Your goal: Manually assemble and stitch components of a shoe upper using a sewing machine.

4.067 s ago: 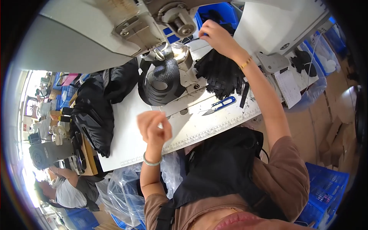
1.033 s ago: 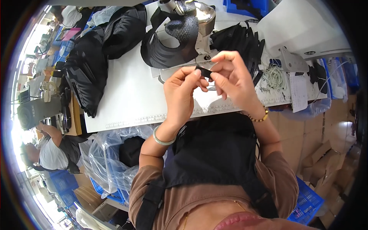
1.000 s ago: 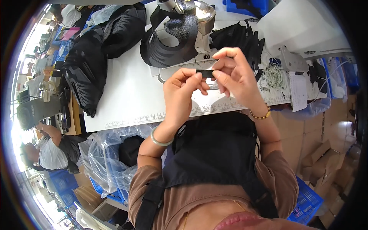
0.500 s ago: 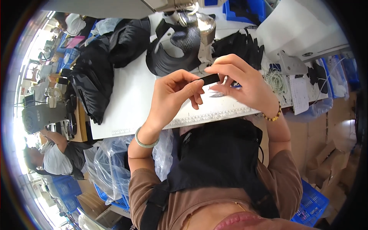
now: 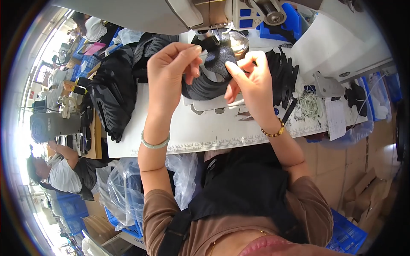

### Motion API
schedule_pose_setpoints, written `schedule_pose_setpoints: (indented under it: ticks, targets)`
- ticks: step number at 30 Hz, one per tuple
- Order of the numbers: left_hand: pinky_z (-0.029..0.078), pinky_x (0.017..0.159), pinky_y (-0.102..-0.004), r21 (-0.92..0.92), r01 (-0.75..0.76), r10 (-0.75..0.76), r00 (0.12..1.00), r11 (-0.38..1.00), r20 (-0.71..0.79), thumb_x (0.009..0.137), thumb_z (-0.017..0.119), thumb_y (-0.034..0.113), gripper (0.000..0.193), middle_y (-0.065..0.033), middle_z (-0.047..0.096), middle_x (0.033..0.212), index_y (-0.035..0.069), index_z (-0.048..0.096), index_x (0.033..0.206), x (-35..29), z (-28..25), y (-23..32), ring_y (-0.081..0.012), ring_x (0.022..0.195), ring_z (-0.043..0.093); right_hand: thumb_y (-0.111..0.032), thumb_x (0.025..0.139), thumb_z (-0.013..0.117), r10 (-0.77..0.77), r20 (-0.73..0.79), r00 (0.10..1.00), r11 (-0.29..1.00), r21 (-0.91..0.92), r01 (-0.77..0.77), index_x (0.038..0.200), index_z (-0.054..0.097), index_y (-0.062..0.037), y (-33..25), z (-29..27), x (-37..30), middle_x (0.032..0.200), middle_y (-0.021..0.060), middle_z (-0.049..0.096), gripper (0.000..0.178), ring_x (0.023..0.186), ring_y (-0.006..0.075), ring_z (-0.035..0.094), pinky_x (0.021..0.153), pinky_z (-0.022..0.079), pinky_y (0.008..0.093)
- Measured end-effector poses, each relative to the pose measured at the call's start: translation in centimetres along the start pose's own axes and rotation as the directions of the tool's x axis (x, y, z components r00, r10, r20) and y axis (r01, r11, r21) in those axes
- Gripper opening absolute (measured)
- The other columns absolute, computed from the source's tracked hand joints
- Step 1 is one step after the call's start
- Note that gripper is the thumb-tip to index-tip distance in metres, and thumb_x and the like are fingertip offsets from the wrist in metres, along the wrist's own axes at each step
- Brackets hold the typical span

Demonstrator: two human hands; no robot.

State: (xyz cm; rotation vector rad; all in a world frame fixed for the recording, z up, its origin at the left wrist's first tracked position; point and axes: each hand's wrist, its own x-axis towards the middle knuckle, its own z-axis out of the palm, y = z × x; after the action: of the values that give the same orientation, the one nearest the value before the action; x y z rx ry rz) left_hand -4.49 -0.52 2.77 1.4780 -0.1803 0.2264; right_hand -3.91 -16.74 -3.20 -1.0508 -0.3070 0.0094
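Note:
My left hand [image 5: 171, 70] is closed, its thumb and fingertips pinching a small black strip [image 5: 208, 43] close under the sewing machine's head [image 5: 213, 15]. A curved black shoe upper [image 5: 205, 87] with a ridged pattern lies below the machine, between my hands. My right hand [image 5: 253, 81] pinches the edge of this upper's fuzzy dark flap with thumb and forefinger. Part of the upper is hidden behind my left fingers. Small scissors [image 5: 245, 116] rest on the white table [image 5: 179, 132], beside my right wrist.
More black shoe uppers [image 5: 113, 94] are piled at the left. Several black strips [image 5: 282, 77] lie to the right, near a coil of pale thread [image 5: 308, 104] and a paper sheet [image 5: 336, 117]. A blue bin [image 5: 282, 27] stands at the back. A person [image 5: 64, 173] sits at far left.
Both hands have moved away from me toward the machine. The strip has gone with my left hand up to the shoe upper, and my right hand now grips the upper's flap.

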Motion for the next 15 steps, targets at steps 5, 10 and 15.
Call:
schedule_pose_setpoints:
  ticks: [5,10,15]
  targets:
    - [0.035,0.041,-0.0149,0.075,0.123,-0.122,0.992,0.990,-0.014,0.083,0.063,0.011,0.016,-0.0042,0.061,0.067,-0.004,0.063,0.087,-0.2,0.6,-1.8,-0.0036,0.050,0.053,-0.004,0.088,0.055,-0.060,0.045,0.997,0.988,-0.139,0.066,0.095,0.033,-0.0059,0.1,-0.6,-0.9,0.072,0.0066,0.054,0.023,0.047,0.0097,0.056,0.039,0.045,0.0212]
    - [0.033,0.039,-0.0153,0.102,0.161,-0.161,0.987,0.982,-0.001,0.084,0.062,0.011,0.013,-0.0028,0.059,0.067,-0.002,0.062,0.085,0.0,0.4,-2.7,-0.0037,0.049,0.051,-0.005,0.091,0.053,-0.190,0.122,0.974,0.914,-0.340,0.221,0.115,0.048,-0.0053,0.4,-0.8,-1.0,0.081,0.0077,0.059,0.025,0.055,0.0080,0.059,0.047,0.048,0.0197]
    - [0.034,0.038,-0.0160,0.120,0.170,-0.173,0.985,0.978,0.013,0.084,0.062,0.012,0.014,-0.0030,0.059,0.067,-0.002,0.062,0.084,0.4,0.3,-2.7,-0.0040,0.048,0.051,-0.004,0.090,0.054,-0.306,0.186,0.934,0.781,-0.512,0.358,0.117,0.057,-0.0073,1.3,-1.4,-0.6,0.094,0.0077,0.059,0.028,0.064,0.0089,0.062,0.055,0.052,0.0209]
